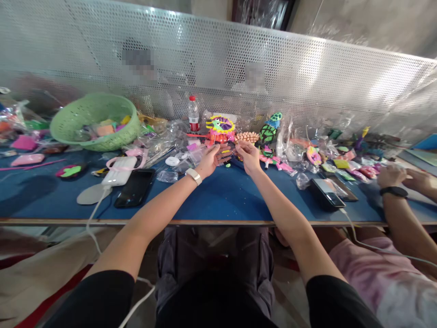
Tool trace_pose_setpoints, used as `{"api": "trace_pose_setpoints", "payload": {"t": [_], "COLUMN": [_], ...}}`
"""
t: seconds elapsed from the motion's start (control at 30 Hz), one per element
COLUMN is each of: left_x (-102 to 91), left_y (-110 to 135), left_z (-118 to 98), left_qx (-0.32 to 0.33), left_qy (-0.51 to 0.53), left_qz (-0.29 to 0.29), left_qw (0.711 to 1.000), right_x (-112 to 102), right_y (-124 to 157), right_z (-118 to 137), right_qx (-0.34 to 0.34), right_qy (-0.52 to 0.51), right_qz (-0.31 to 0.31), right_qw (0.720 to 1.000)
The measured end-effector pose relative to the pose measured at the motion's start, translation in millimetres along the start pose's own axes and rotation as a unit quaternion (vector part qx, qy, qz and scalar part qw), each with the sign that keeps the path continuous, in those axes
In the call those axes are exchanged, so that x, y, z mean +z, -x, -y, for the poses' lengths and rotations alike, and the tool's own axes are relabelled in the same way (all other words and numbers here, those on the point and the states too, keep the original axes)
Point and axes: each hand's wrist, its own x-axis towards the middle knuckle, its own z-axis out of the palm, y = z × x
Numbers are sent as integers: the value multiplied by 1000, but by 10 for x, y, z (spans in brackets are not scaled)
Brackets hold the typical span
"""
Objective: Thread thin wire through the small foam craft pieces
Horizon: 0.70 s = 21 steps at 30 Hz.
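Observation:
Both my arms reach far over a blue table (221,196). My left hand (210,159), with a white wristband, has its fingers stretched toward a small clear plastic bag with pink and yellow foam bits (226,154). My right hand (248,156) pinches the other end of that bag. Just behind the hands lie colourful foam craft toys: a purple-and-yellow wheel shape (221,125), a tan spiky piece (246,136) and a green turtle-like figure (270,129).
A green plastic basket (94,120) stands at back left, a water bottle (193,114) by the perforated metal screen. A black phone (134,187) and white power bank (119,177) lie left. Another person's forearms (401,191) and phone (327,193) are at right.

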Motion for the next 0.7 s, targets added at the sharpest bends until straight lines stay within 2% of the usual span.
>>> {"api": "trace_pose_setpoints", "payload": {"t": [0.37, 0.7], "left_x": [-8, -14], "left_y": [33, 35], "left_z": [-69, -32], "left_qx": [-32, -9], "left_qy": [-19, -45], "left_qz": [51, 38], "left_qw": [998, 998], "right_x": [-42, -12], "right_y": [-49, -22], "right_z": [6, 61], "right_qx": [-10, 0], "right_qy": [-32, 14], "right_qz": [-15, -30], "right_qw": [999, 999]}}
